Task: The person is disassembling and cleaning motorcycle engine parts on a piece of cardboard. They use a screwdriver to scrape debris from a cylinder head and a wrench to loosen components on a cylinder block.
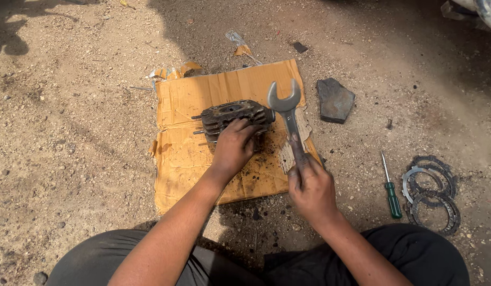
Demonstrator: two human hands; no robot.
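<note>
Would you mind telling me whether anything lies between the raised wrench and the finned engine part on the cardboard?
Nothing visible does. The right hand holds the wrench up beside the engine part, which the left hand steadies from the near side, on the cardboard.

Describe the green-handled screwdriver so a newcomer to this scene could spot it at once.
Start from the cardboard sheet on the dirt and look right, past the right hand with the wrench. The screwdriver lies on bare ground beside a pile of metal rings; its green handle is the only bright colour there.
</note>
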